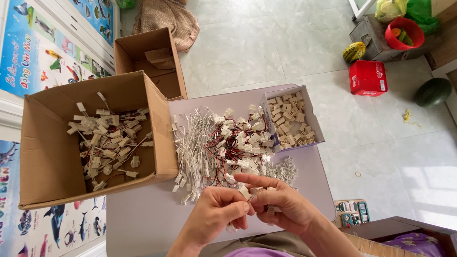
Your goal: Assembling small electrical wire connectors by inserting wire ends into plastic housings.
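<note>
I'm sitting in a home, doing piecework at a low table (152, 214) on a pale tiled floor (266, 43). Children's animal posters (38, 52) line the wall beside me, and a squash (354, 51), a watermelon (432, 92) and a red bowl (404, 33) of vegetables sit nearby.

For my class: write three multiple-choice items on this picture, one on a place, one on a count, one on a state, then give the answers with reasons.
1. Where does the small box of plugs stand?
A. on the table's far right part
B. on the floor
C. inside the big box

2. How many open brown cardboard boxes stand at the left?
A. one
B. two
C. four

3. What are the hands doing?
A. resting flat
B. pinching a small white plug
C. lifting a box

Answers: 1 A, it stands on the table beside the wire pile. 2 B, a near big box and a far box. 3 B, left hand and right hand meet on the plug.
</note>
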